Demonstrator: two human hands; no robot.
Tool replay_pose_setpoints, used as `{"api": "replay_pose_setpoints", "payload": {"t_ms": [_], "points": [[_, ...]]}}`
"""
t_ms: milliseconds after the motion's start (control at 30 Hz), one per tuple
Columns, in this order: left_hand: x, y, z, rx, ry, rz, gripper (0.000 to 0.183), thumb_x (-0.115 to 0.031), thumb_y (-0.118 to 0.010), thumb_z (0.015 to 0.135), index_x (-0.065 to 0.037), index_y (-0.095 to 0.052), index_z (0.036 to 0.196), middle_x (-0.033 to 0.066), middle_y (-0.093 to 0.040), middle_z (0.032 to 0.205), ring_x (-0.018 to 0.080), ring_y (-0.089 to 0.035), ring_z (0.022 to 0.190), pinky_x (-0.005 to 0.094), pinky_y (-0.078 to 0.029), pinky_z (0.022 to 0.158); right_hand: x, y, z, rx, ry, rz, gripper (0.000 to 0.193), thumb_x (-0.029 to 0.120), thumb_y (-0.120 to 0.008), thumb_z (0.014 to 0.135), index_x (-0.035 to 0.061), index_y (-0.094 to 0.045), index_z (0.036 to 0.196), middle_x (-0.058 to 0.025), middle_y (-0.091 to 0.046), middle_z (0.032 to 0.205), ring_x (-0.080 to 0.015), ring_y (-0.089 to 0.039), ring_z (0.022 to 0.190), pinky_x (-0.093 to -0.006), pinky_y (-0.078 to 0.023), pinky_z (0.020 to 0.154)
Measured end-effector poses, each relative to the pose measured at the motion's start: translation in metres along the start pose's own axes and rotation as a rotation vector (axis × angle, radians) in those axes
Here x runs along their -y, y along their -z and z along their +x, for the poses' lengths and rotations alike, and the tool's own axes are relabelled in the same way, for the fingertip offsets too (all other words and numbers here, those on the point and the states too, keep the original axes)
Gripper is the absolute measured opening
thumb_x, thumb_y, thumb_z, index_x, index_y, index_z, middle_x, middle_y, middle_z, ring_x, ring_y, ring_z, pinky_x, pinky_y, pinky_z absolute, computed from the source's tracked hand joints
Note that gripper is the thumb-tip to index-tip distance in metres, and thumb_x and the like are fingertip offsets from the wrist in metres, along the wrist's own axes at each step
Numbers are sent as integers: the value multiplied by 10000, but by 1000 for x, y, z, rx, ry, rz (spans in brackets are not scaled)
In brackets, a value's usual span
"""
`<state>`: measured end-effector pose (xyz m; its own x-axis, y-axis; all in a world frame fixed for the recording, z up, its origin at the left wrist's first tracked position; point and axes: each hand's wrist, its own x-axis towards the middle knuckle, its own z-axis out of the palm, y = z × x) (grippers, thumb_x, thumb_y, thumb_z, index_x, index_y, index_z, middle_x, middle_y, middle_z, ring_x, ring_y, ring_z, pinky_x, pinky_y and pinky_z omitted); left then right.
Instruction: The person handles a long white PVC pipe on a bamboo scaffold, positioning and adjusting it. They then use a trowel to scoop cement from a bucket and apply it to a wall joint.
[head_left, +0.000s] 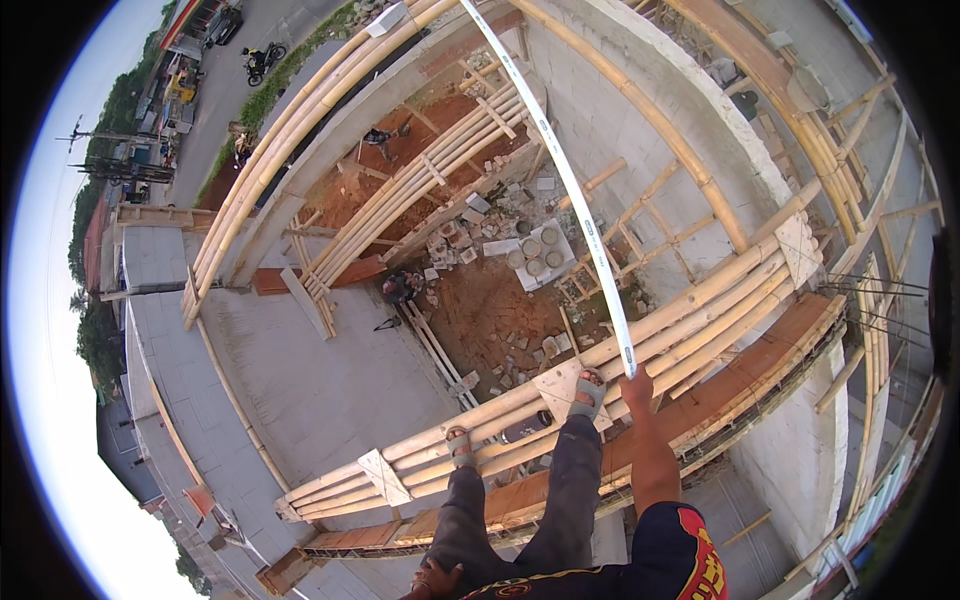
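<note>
A long white plastic pipe [604, 268] stretches out ahead of me, away across the pit to the top edge of the view. My right hand [637, 386] is closed around its near end, with the arm held out forward. My left hand [438, 579] lies against my left thigh near the hip, fingers apart and holding nothing. Under my sandalled feet is a walkway of bamboo poles [690, 322], tied across by short plywood pieces [383, 478]. A dark cylindrical object [525, 428] lies between my feet, partly hidden by the poles.
Far below, several round buckets [551, 258] stand on a pale board among rubble. A person [402, 288] is beside the pit's left side; another [382, 135] is farther off. More bamboo scaffolding [425, 175] and block walls [620, 110] surround the drop. Thin rods [890, 290] jut out at right.
</note>
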<state>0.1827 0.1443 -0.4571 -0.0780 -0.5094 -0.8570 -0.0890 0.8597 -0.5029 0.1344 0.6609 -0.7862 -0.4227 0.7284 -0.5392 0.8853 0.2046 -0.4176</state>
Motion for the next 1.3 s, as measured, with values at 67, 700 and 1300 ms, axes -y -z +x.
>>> {"api": "replay_pose_setpoints", "payload": {"t_ms": [67,700,1300], "points": [[15,10,4,29,-68,23,1176,-813,-451,769,72,-158,1486,363,-263,1480,479,-277,1388,455,-260,1145,28,23,-39,-16,-42,-33,338,221,-688,709,38,-574,969,-240,-662,867,-452,-642,838,-521,-510,747],[81,170,65,504,-863,303,450,-462,-419,999,-115,-595,1227,25,-666,954,119,-587,763,297,-501,654,60,153,-474,-32,-76,-70,452,350,-755,692,-14,-683,949,-237,-687,918,-400,-671,880,-472,-533,767],[-161,149,-224,-1178,-1960,1096,747,-211,-783,720,-245,-415,1370,56,-440,1409,284,-376,1364,626,-220,1123,-80,330,-867,-110,-509,-34,263,200,-783,631,-27,-661,678,-59,-601,529,-156,-584,448,-321,-461,432]]}}
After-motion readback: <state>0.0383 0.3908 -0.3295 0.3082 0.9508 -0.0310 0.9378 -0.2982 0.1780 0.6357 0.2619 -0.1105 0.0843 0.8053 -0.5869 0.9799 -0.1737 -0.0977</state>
